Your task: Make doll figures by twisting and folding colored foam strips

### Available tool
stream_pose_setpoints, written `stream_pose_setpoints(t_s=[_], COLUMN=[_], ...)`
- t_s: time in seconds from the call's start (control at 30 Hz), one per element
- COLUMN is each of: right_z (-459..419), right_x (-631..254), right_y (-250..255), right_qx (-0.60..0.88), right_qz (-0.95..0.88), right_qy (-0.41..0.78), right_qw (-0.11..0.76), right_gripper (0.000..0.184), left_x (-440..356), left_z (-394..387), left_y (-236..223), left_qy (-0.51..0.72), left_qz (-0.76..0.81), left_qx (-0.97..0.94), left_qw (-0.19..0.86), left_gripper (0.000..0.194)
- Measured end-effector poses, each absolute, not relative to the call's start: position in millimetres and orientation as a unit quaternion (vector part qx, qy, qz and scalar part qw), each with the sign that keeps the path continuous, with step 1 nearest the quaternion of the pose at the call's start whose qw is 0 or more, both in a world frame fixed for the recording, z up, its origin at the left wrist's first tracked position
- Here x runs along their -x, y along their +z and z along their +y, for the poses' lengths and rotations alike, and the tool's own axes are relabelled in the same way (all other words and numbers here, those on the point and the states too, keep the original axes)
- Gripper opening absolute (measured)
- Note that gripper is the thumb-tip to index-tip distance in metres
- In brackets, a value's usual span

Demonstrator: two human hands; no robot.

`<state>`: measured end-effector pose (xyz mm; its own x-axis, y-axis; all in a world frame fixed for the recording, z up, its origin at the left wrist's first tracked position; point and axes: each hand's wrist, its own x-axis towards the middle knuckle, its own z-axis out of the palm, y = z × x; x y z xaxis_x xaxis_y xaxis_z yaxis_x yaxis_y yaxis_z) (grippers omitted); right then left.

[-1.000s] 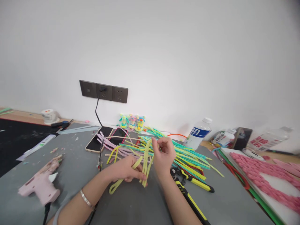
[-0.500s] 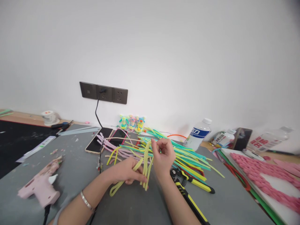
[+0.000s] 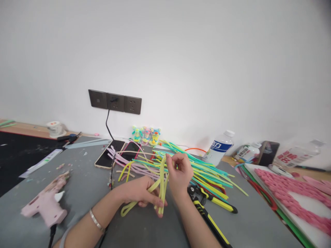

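Note:
Pale yellow pipe cleaners [image 3: 162,175], bent into tall loops, stand between my two hands above the grey mat. My left hand [image 3: 142,193] is closed on their lower part, thumb against fingers, and a rounded loop sticks out to the left below it. My right hand [image 3: 180,172] pinches at the top bend, thumb and forefinger together beside it. Behind both hands spreads a pile of loose pipe cleaners [image 3: 209,177] in yellow, teal and lilac. Wire strippers [image 3: 210,225] with yellow-black handles lie beside my right forearm.
A pink glue gun [image 3: 45,208] lies at the left, its cord running forward. Two phones, one black-screened [image 3: 108,156], lie under the lilac stems. Small fuzzy figures [image 3: 146,135] stand against the wall. A bottle [image 3: 219,147] and a pink fuzzy board [image 3: 292,199] are at the right.
My left fingers have shifted slightly right and down along the yellow pipe cleaners, whose strands now sit closer together. My right hand stays almost in place at the top bend.

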<state>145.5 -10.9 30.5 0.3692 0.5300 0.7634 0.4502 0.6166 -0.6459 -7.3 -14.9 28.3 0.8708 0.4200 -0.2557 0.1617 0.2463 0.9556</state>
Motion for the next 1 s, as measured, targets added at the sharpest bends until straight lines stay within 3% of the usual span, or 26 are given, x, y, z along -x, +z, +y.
stream_pose_setpoints(t_s=[0.47, 0.6, 0.7, 0.83, 1.0], right_z=[-11, -3, 5, 9, 5], right_x=[-145, -154, -167, -182, -187], right_y=[33, 36, 38, 39, 40], right_qx=[0.438, 0.423, 0.401, 0.376, 0.305], right_qz=[-0.550, -0.517, -0.506, -0.507, -0.442], right_qy=[0.063, 0.255, 0.460, 0.561, 0.687], right_qw=[0.708, 0.699, 0.609, 0.535, 0.490], right_gripper=[0.028, 0.031, 0.033, 0.041, 0.030], left_x=[8, 11, 14, 15, 16], left_z=[-15, -12, -10, -10, -9], left_y=[27, 27, 31, 35, 36], left_qy=[0.110, 0.114, 0.120, 0.135, 0.127], left_qz=[0.244, 0.259, 0.267, 0.275, 0.247], left_qx=[-0.632, -0.641, -0.642, -0.633, -0.614], left_qw=[0.728, 0.714, 0.709, 0.711, 0.739], left_gripper=[0.020, 0.019, 0.020, 0.020, 0.020])
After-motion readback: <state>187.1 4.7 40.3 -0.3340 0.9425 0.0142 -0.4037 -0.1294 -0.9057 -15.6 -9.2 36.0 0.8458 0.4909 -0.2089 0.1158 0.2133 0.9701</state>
